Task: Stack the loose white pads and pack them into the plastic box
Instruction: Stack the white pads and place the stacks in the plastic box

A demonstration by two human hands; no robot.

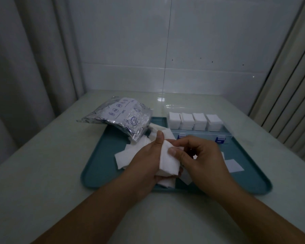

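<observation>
White pads [167, 161] stack sits in both my grips over the tray [99, 166]: left hand [148, 161] cradles, right hand [199, 155] pinches; plastic box [197, 127] behind.

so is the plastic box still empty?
No, the plastic box already holds four stacks of white pads side by side along its far side.

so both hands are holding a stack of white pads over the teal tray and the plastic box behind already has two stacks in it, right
Not quite: the head view shows four stacks in the plastic box, not two. The rest holds: left hand and right hand hold a stack of white pads over the teal tray.
</observation>
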